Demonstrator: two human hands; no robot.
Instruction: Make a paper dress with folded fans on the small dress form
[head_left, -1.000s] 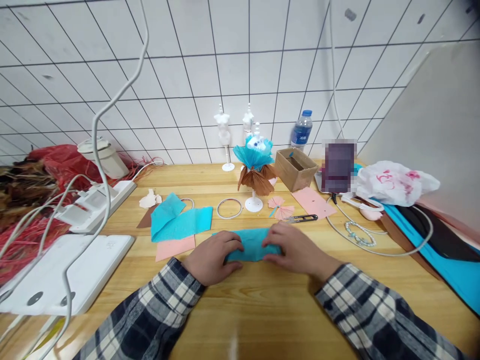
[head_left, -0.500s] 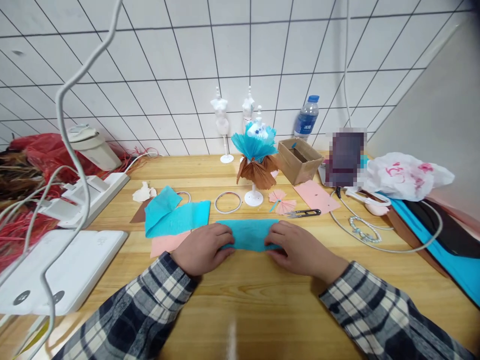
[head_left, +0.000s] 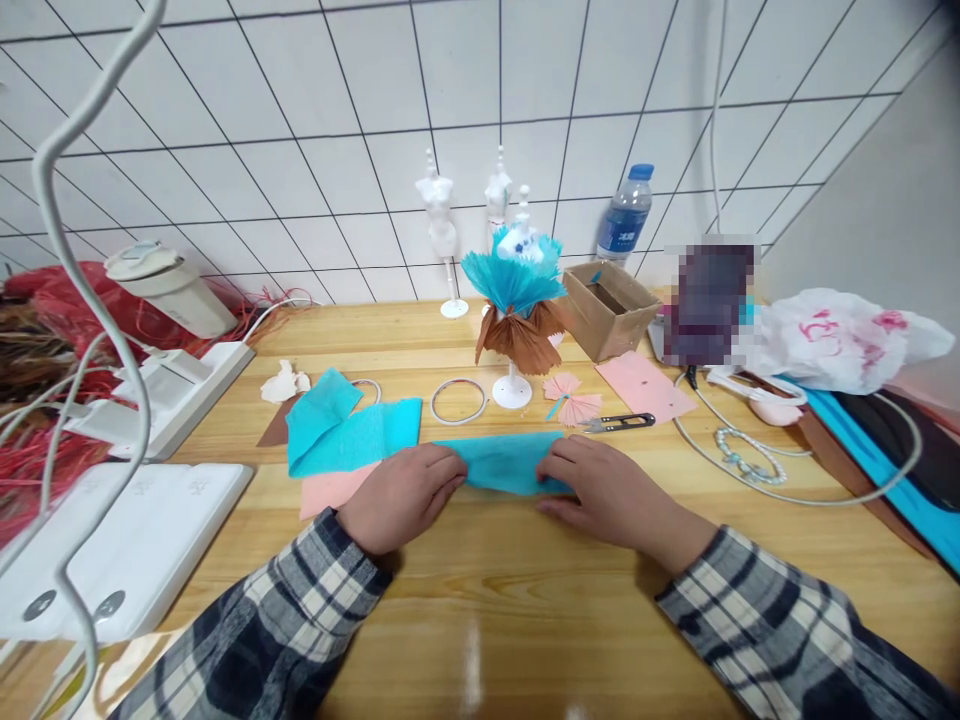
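The tabletop (head_left: pixel 480 610) is of light, glossy wood with grain running crosswise. Near its middle lies a blue strip (head_left: pixel 502 467). To the left, folded blue paper (head_left: pixel 352 440) overlaps a pink piece (head_left: pixel 334 490) and a brown piece (head_left: pixel 276 427). Beyond the strip are a slim ring (head_left: pixel 458 423), a dress form in blue and brown paper (head_left: pixel 514 385), a pleated pink fan (head_left: pixel 577 405), black-handled snips (head_left: pixel 630 422), a pink sheet (head_left: pixel 645 387) and an open cardboard box (head_left: pixel 621 325). A beaded bracelet (head_left: pixel 761 476) lies at right.

The left hand (head_left: pixel 401 495) now sits farther toward nine o'clock along the blue strip (head_left: pixel 502 463), its thumb closer to its fingers.
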